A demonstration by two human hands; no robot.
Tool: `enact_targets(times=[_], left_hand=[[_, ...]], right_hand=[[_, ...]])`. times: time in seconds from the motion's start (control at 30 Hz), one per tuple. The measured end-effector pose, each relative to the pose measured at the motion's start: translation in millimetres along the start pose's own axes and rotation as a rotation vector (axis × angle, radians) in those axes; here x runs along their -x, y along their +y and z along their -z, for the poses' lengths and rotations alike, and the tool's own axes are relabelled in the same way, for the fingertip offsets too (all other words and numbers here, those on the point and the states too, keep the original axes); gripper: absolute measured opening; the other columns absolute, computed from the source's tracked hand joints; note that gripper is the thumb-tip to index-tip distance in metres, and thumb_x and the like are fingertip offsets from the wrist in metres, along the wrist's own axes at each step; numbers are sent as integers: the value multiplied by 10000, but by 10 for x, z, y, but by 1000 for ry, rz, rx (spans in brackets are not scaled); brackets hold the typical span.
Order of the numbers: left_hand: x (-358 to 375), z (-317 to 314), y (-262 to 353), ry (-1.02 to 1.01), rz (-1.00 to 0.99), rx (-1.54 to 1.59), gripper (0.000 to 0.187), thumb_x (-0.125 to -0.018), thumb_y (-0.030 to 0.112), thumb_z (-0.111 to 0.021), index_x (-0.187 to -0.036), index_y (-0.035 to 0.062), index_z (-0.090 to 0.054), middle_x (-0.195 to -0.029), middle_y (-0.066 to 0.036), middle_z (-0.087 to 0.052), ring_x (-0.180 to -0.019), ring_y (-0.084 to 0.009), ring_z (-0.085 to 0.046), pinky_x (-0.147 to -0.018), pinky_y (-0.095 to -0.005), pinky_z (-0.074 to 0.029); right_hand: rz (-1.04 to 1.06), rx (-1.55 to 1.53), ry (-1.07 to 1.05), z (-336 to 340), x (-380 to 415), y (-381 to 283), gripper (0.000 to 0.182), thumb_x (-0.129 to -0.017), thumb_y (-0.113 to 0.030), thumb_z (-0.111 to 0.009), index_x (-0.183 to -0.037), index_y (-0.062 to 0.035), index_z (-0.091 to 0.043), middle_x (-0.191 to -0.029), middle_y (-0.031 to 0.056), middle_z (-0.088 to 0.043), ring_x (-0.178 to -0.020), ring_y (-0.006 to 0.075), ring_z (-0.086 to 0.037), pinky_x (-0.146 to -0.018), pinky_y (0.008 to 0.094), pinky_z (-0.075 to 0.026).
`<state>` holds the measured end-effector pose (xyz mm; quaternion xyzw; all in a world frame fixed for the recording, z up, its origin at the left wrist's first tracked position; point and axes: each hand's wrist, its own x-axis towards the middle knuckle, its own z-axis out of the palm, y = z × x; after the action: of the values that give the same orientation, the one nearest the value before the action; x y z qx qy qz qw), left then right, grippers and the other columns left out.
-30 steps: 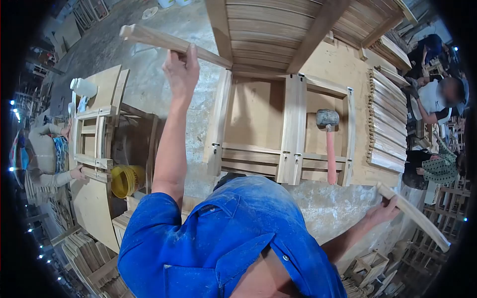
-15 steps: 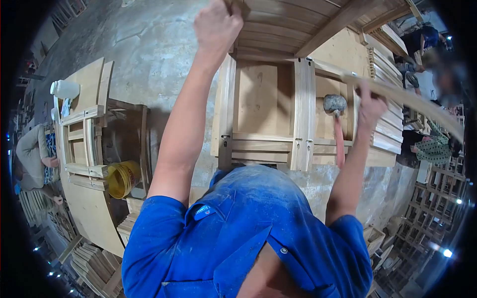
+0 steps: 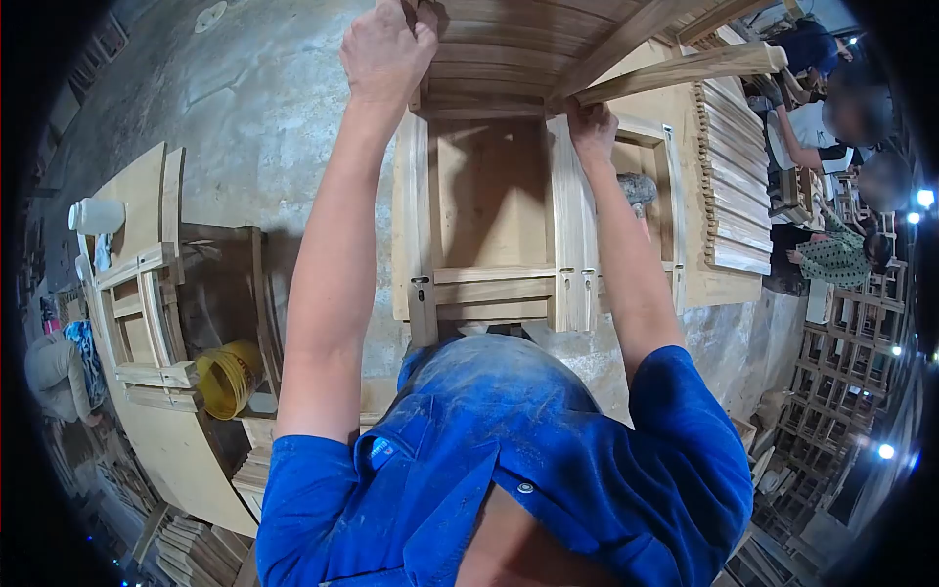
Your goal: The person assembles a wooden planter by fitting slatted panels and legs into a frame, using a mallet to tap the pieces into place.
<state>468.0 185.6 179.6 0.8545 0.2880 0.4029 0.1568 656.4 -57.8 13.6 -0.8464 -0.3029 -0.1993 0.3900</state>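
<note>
My left hand [image 3: 391, 47] is closed on the upper left edge of a slatted wooden panel [image 3: 509, 49], which stands above a wooden frame [image 3: 421, 215]. My right hand [image 3: 591, 127] is wrapped round the near end of a long wooden rail [image 3: 685, 74], by the panel's lower right corner and the top of the frame's middle posts [image 3: 571, 225]. The rail slants off to the upper right. Right of my forearm a mallet [image 3: 638, 188] lies inside a second frame [image 3: 675, 196], its handle partly hidden by the arm.
Grooved wooden strips [image 3: 734, 166] lie in a row on the right. On the left are a side table [image 3: 156, 440], a white tub [image 3: 96, 216], a small frame [image 3: 147, 313] and a yellow bucket [image 3: 229, 380]. Several people are at work at both far sides.
My right hand has moved left and forward with the rail, bringing its near end to the panel's lower corner. My left hand still holds the panel. The view has shifted slightly.
</note>
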Motion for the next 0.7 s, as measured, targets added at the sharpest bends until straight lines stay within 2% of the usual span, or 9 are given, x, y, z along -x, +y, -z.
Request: enact_targets(times=[0.13,0.23,0.3,0.37,0.43,0.53,0.6,0.67,0.7], left_hand=[[219,61,-102,-143,159,233,428,-792,382,-700,-949,-14,-659,-726,-179,-685,-690,-347,-680,-682,-406,-540],[462,48,-169,8,190,221,424,-779,357,-764,-954,-19,-680,-689,-131,-683,-648,-239,-676,-652,-340,-527],[553,104,-9,155,142,482,341,-767,269,-810,-918,-11,-688,-670,-90,-673,-628,-151,-649,-640,-299,-513],[345,317,387,249,-194,448,281,-754,198,-831,-908,8,-693,-634,-67,-642,-607,-101,-604,-630,-276,-496],[161,468,632,211,-320,390,344,-732,286,-847,-844,14,-669,-604,-26,-575,-604,-125,-568,-663,-313,-491],[-142,576,1185,340,-435,622,233,-832,224,-658,-825,-5,-619,-706,-150,-659,-615,-244,-652,-566,-396,-531],[-285,728,1658,395,-729,571,266,-875,252,-613,-789,1,-595,-665,-121,-596,-589,-223,-583,-524,-361,-484],[-491,636,2228,364,-852,527,309,-905,281,-577,-764,6,-578,-670,-109,-556,-612,-210,-539,-533,-350,-462],[-628,526,2498,322,-882,497,321,-907,313,-562,-806,11,-598,-748,-124,-578,-687,-220,-557,-583,-363,-471]], right_hand=[[-7,128,-58,-55,-14,70,303,-800,-288,-725,-787,-6,-616,-701,197,-654,-686,399,-652,-635,463,-512],[-35,117,-24,-164,-44,93,294,-795,-285,-720,-760,-15,-610,-702,182,-657,-685,402,-649,-647,459,-515],[-41,143,-5,-245,-41,107,304,-805,-294,-710,-733,-21,-599,-674,162,-649,-657,387,-648,-643,450,-511],[-95,118,-21,-236,-33,39,290,-803,-275,-715,-719,-26,-591,-642,152,-637,-634,369,-647,-626,428,-509],[-94,79,-35,-260,1,50,284,-799,-264,-724,-716,-30,-587,-632,146,-632,-627,362,-646,-615,422,-506],[12,-109,48,-258,64,53,265,-792,-242,-739,-726,-38,-583,-629,135,-631,-616,351,-643,-595,413,-500],[141,-179,157,-206,30,0,250,-788,-235,-746,-756,-47,-584,-645,131,-637,-613,349,-640,-587,415,-496],[-151,-56,-65,-243,17,56,239,-784,-236,-745,-803,-58,-586,-686,137,-659,-652,367,-655,-608,428,-514],[-135,-71,-60,-274,31,130,239,-784,-236,-745,-803,-58,-586,-686,137,-659,-652,367,-655,-608,428,-514]])
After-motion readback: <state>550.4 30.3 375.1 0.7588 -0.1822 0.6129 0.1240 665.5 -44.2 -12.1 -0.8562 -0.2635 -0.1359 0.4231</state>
